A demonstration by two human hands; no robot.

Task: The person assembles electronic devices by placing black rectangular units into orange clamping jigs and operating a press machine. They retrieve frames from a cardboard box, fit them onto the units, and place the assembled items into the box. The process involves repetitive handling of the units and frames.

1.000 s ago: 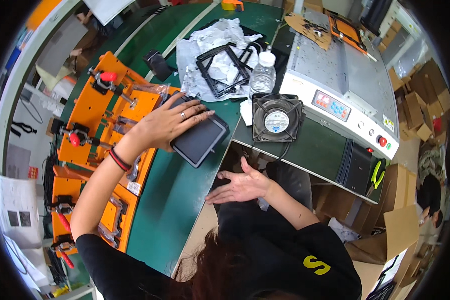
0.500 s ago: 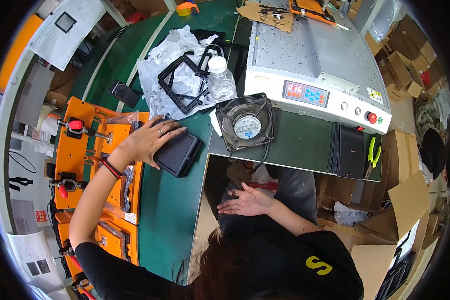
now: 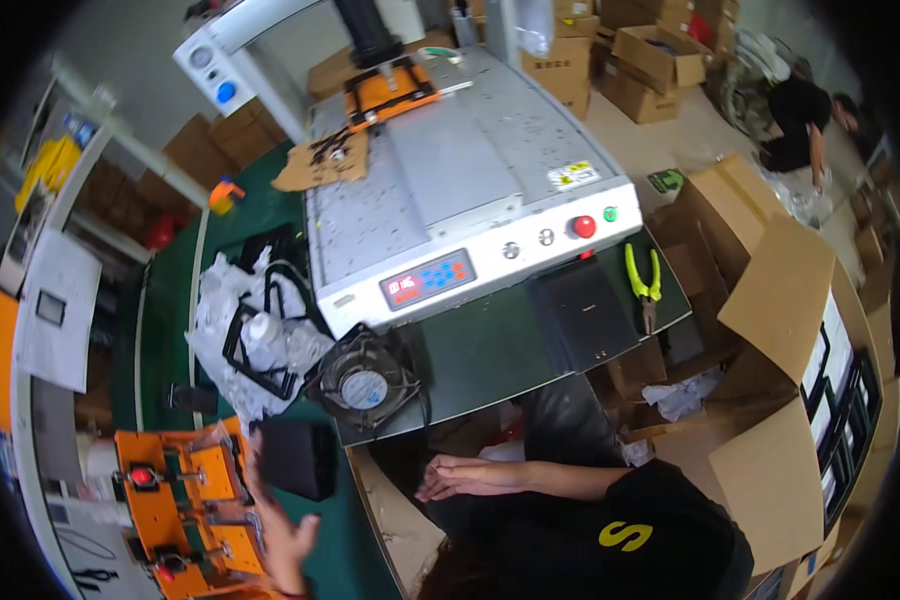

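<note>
My left hand (image 3: 282, 525) is over the bench at the lower left, smeared by motion, thumb apart from the fingers and nothing in its grasp. Beside its fingertips lies a flat black rectangular case (image 3: 298, 460); whether they touch it I cannot tell. Left of the hand stand orange clamping fixtures (image 3: 155, 510) with red-tipped levers. My right hand (image 3: 470, 477) hovers or rests over my lap, its fingers stretched out and empty. A black square fan (image 3: 365, 385) sits at the bench's near edge, between the case and the grey machine.
A grey machine (image 3: 450, 170) with a lit control panel fills the back. Yellow-green pliers (image 3: 645, 285) and dark flat sheets (image 3: 582, 310) lie before it. White wrapping, black frames and a clear bottle (image 3: 263, 338) are left. Open cartons (image 3: 770, 290) stand right; another person (image 3: 800, 120) crouches beyond.
My view has swung to the right and upward. My left hand has come off the black case and drawn back toward me. The right hand stays over my lap.
</note>
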